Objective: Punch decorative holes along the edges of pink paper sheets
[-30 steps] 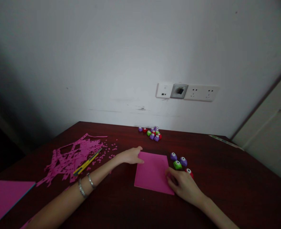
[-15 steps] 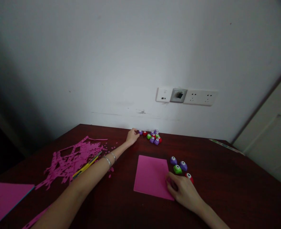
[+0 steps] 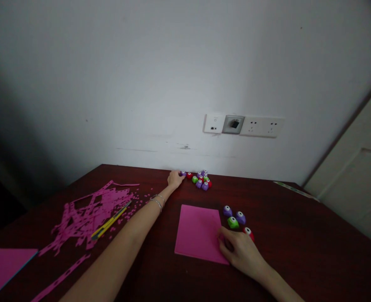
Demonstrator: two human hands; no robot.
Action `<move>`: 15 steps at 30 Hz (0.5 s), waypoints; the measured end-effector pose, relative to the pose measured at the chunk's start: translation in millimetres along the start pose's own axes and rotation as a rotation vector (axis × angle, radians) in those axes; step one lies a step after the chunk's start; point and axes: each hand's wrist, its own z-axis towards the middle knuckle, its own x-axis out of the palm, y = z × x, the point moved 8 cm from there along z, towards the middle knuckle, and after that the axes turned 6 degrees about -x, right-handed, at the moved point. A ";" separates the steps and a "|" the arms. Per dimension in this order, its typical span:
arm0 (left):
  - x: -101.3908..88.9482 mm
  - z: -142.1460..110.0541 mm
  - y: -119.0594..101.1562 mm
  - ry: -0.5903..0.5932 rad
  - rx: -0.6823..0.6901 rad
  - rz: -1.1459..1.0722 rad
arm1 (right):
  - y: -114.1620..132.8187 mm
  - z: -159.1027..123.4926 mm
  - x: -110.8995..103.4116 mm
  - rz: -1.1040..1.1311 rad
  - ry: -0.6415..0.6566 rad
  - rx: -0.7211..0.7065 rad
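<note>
At the back of the table, my left hand [image 3: 175,179] has its fingers closed about the side of a purple paper punch [image 3: 183,173]. A red punch [image 3: 189,175] stands right beside that one. My right hand [image 3: 240,251] pinches the right edge of a square pink sheet of paper [image 3: 198,235], which lies flat. Close behind the right hand are a green punch [image 3: 233,222], two purple punches [image 3: 227,211] and a red punch [image 3: 248,233] partly covered by the hand. The fingertips of my right hand are partly hidden.
Several punches [image 3: 205,186] cluster near the wall. At left lie punched pink strips [image 3: 100,209], pink confetti [image 3: 131,212], a yellow utility knife [image 3: 111,221] and a pink stack of paper [image 3: 6,268]. A ruler-like strip [image 3: 295,191] lies at the right edge. Wall sockets [image 3: 262,127] are above the table.
My left fingers have closed in on the purple punch by the wall, and the left forearm has shifted right, uncovering more of the knife and a strip. My right hand keeps its pinch.
</note>
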 end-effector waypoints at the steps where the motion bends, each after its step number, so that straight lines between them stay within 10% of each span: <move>1: 0.0 0.3 0.6 0.001 -0.002 -0.004 | 0.0 0.1 0.1 -0.004 0.001 0.001; 15: -1.7 2.9 7.8 -0.023 -0.016 -0.137 | -1.2 -0.1 0.2 -0.028 0.004 0.004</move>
